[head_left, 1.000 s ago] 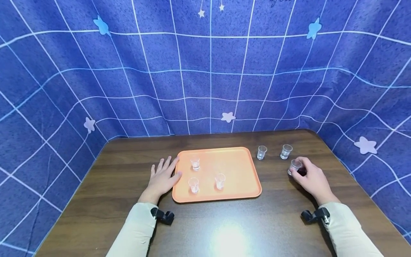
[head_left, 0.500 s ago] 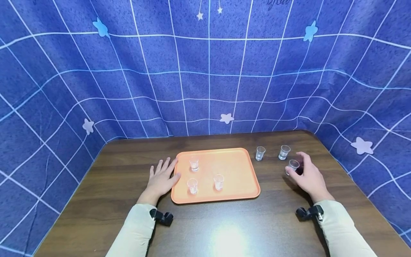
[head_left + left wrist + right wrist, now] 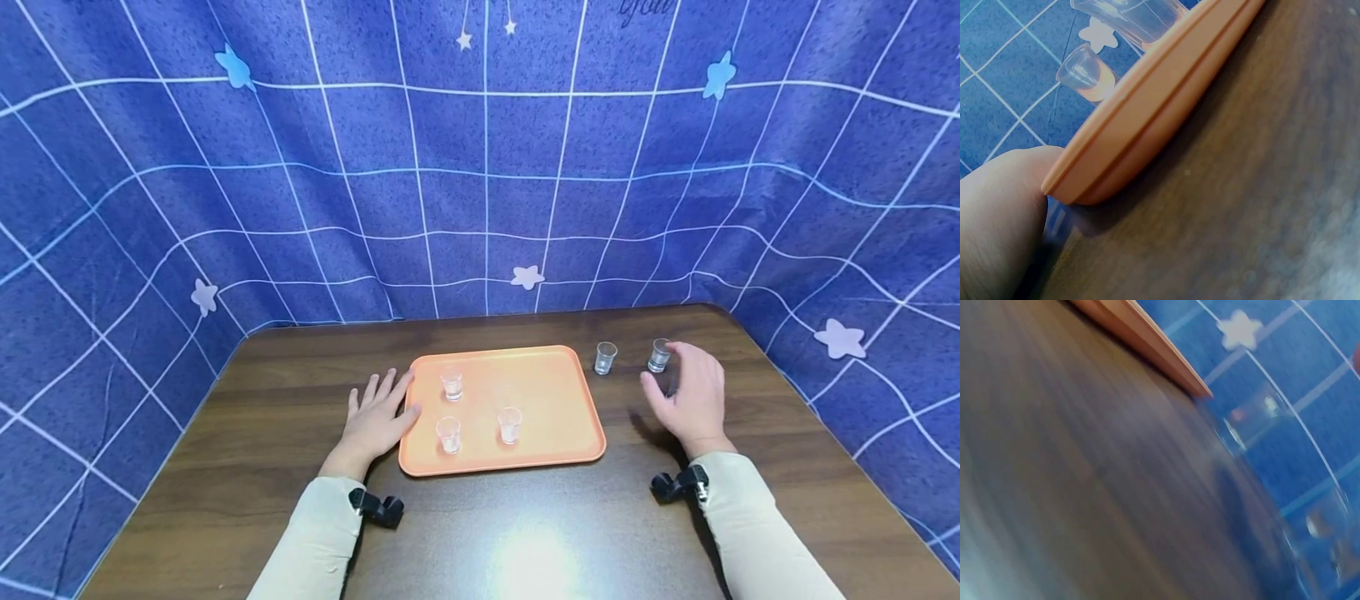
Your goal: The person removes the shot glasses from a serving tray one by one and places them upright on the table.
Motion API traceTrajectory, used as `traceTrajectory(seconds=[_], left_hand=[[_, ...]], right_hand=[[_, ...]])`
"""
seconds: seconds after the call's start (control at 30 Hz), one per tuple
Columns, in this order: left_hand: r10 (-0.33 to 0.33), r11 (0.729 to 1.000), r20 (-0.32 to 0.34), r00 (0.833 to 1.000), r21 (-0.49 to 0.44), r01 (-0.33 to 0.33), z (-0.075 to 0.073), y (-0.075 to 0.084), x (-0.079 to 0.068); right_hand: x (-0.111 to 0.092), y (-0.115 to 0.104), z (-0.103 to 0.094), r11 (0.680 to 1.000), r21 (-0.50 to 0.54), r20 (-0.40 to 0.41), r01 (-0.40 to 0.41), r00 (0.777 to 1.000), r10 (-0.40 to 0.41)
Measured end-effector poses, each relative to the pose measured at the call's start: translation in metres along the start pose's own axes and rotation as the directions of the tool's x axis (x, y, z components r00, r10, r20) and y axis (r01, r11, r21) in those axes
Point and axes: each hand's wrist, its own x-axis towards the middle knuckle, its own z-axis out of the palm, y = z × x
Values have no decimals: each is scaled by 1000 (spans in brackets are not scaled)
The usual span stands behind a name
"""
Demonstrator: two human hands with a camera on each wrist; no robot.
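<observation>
My left hand (image 3: 378, 425) lies with fingers spread at the left rim of the orange tray (image 3: 551, 400); its thumb (image 3: 1007, 200) touches that rim. On the tray stand three small clear shot glasses, a rear shot glass (image 3: 452, 386), a front-left one and a front-right one (image 3: 510, 425). My right hand (image 3: 688, 396) is right of the tray, thumb and fingers apart, beside an upright shot glass (image 3: 658, 356). Another shot glass (image 3: 605, 358) stands between that one and the tray. The third right-hand glass is not visible now, perhaps behind my hand.
A dark brown wooden table (image 3: 480, 525) bears everything, with a bright light reflection near the front. Behind and around it hangs a blue curtain (image 3: 480, 208) with white lines and stars. The right wrist view is blurred.
My right hand has loosened from the nearest right-hand glass and moved left and farther back. That glass is now out of sight. The left hand and tray keep their places; the view shifts slightly.
</observation>
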Motion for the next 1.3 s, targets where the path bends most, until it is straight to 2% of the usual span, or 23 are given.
traceTrajectory(seconds=[0.1, 0.2, 0.37, 0.47, 0.73, 0.87, 1.03, 1.3], left_hand=[[0, 1000, 1, 1000, -7, 0, 1, -2, 1], [-4, 1000, 7, 1000, -3, 4, 2, -3, 2], [-2, 1000, 8, 1000, -4, 2, 0, 0, 1], [-2, 1000, 7, 1000, -7, 2, -1, 1, 1], [8, 1000, 8, 1000, -12, -8, 1, -3, 1], [1, 1000, 5, 1000, -13, -1, 0, -1, 0], [-7, 1000, 6, 1000, -3, 7, -3, 4, -1], [-8, 1000, 16, 1000, 1, 8, -2, 1, 1]], right_hand=[[3, -14, 12, 995, 0, -13, 101, 995, -101], [4, -27, 23, 988, 17, 3, 151, 988, -151], [1, -44, 41, 983, 92, 23, 161, 986, -163], [-3, -55, 50, 975, 152, 63, 160, 983, -171], [-6, -86, 62, 926, 337, 158, 170, 959, -234], [-7, -97, 65, 911, 366, 204, 191, 938, -279], [-9, -106, 66, 915, 348, 271, 204, 913, -307], [-11, -117, 70, 919, 327, 423, 223, 834, -353]])
